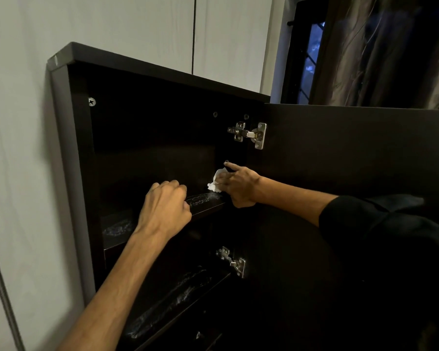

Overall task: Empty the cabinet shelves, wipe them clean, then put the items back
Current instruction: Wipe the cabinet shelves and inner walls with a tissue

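The right hand (238,184) pinched a crumpled white tissue (217,181) at the upper shelf's (205,202) right end, wiping the inner corner. The left hand (165,207) curled over the shelf's front edge, probably for steadiness. No items showed inside the cabinet (147,72).

Your left arm (117,282) is bare from the bottom edge of the view up to the wrist, with no sleeve, watch or band on it. Tendons and veins stand out along the forearm and across the back of your left hand (164,210). Your right forearm (289,196) is bare too, and above it you wear a loose black sleeve (380,224), creased where it bunches. No rings show on your right hand (238,186).
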